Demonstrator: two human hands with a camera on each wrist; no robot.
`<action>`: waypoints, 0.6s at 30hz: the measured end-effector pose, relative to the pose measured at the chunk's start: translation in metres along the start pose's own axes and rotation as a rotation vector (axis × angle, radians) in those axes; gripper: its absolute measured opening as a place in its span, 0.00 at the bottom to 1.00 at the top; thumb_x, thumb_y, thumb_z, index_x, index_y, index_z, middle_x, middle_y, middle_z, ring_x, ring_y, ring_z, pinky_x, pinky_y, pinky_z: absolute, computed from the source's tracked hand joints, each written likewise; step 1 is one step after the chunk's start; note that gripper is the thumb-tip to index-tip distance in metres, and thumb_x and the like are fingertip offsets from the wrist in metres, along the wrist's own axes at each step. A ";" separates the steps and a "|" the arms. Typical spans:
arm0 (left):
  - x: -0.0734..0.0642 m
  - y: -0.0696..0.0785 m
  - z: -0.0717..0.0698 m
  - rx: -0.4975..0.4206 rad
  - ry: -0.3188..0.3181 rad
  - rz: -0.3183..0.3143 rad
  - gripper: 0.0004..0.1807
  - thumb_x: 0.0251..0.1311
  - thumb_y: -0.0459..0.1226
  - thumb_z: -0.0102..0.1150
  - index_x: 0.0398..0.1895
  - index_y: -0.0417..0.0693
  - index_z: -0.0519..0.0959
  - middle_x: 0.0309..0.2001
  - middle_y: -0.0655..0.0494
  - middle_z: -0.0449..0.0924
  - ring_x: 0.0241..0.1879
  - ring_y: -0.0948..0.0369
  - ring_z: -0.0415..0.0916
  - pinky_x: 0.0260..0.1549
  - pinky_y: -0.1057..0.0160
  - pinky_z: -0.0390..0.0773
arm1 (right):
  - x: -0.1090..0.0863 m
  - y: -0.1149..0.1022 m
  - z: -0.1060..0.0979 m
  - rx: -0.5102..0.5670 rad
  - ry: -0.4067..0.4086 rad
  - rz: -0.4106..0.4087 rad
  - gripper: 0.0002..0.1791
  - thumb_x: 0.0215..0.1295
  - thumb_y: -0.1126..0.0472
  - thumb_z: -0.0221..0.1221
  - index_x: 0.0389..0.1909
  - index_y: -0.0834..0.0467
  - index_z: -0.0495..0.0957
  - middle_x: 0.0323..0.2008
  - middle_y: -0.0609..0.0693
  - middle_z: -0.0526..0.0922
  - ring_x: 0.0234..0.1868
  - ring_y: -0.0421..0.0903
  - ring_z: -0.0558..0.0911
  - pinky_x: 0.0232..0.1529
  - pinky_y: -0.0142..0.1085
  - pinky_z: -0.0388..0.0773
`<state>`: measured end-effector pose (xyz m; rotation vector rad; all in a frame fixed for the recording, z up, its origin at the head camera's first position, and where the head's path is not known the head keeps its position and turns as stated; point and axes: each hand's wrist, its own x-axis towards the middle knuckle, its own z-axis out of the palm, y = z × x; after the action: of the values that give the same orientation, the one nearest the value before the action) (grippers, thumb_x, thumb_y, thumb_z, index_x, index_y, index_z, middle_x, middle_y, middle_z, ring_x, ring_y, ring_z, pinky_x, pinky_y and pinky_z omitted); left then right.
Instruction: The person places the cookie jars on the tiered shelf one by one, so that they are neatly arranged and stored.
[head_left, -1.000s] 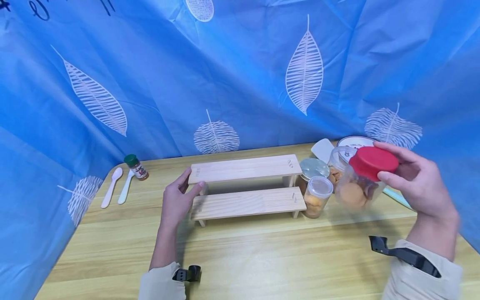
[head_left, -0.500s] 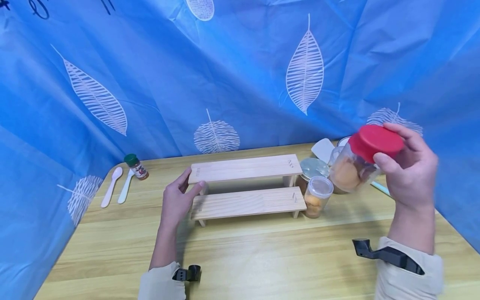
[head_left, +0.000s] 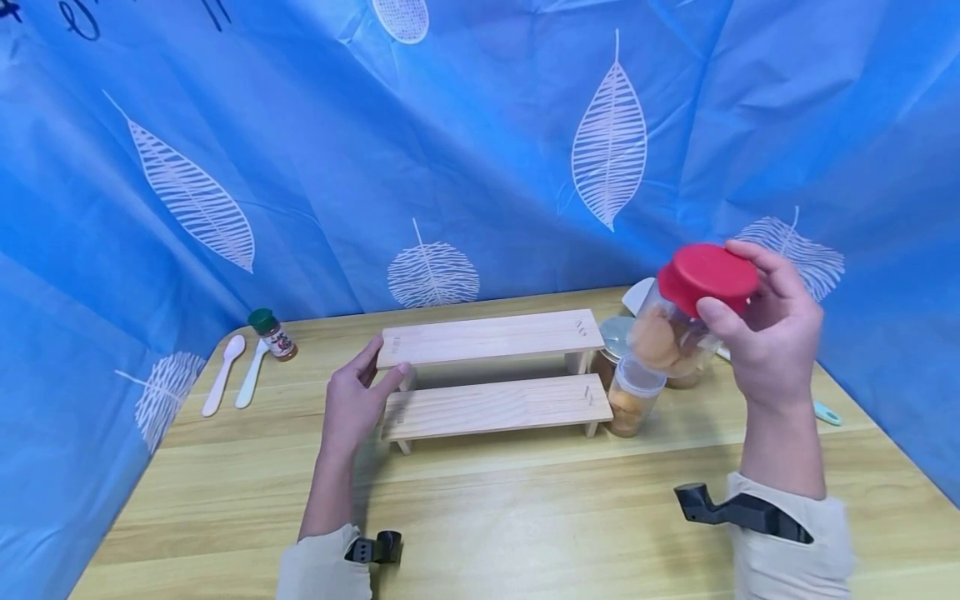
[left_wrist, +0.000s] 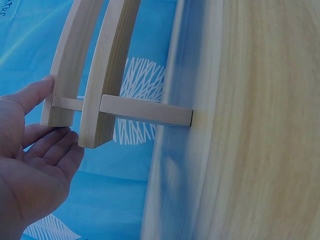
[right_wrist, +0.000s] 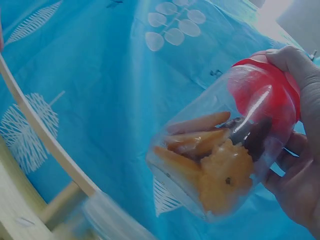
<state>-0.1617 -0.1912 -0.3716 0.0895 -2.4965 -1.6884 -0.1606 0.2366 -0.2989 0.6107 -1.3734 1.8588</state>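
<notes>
In the head view a two-step wooden rack [head_left: 491, 337] stands mid-table. My left hand [head_left: 352, 404] holds the left end of its upper board; the left wrist view has the thumb [left_wrist: 37, 94] on one side of the board and the fingers on the other. To the right, my right hand [head_left: 780, 337] grips the red lid of a clear jar [head_left: 663, 337] and carries it tilted in the air. Cookie-like pieces [right_wrist: 225, 172] lie inside the jar. Partly behind it are a small clear-lidded jar [head_left: 628, 408] and a metal-lidded jar [head_left: 617, 333], both close against the rack's right end.
At the back left are a green-capped spice bottle [head_left: 273, 335], a pink spoon [head_left: 223, 377] and a pale green utensil [head_left: 252, 375]. A white spatula [head_left: 637, 293] shows behind the jars. A mint-green handle [head_left: 827, 413] lies at the right. A blue curtain [head_left: 487, 167] hangs behind the table.
My right hand has raised the red-lidded jar and brought it left, over the other jars beside the rack. My left hand and the rack have stayed in place.
</notes>
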 end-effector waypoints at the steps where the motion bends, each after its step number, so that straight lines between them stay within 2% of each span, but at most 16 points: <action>1: 0.000 0.000 0.000 -0.001 0.000 0.001 0.41 0.65 0.52 0.67 0.77 0.50 0.64 0.76 0.54 0.62 0.74 0.57 0.59 0.70 0.62 0.64 | -0.001 0.001 0.002 -0.008 -0.005 0.002 0.30 0.48 0.77 0.67 0.57 0.76 0.76 0.51 0.66 0.82 0.52 0.56 0.81 0.51 0.31 0.82; 10: 0.000 -0.001 0.000 -0.001 -0.002 0.003 0.41 0.65 0.52 0.67 0.77 0.51 0.64 0.76 0.55 0.61 0.74 0.57 0.59 0.70 0.62 0.64 | -0.007 0.014 0.027 -0.008 -0.082 0.015 0.30 0.49 0.79 0.65 0.59 0.73 0.76 0.50 0.63 0.84 0.51 0.55 0.81 0.53 0.33 0.81; 18: 0.000 0.000 0.001 -0.001 0.000 0.002 0.41 0.65 0.52 0.67 0.77 0.51 0.63 0.76 0.53 0.61 0.74 0.57 0.59 0.70 0.60 0.65 | -0.014 0.021 0.039 -0.096 -0.128 0.039 0.32 0.50 0.77 0.70 0.61 0.70 0.76 0.52 0.58 0.84 0.52 0.51 0.81 0.55 0.31 0.79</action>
<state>-0.1617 -0.1905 -0.3720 0.0865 -2.4945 -1.6885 -0.1701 0.1921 -0.3089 0.6676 -1.5576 1.7986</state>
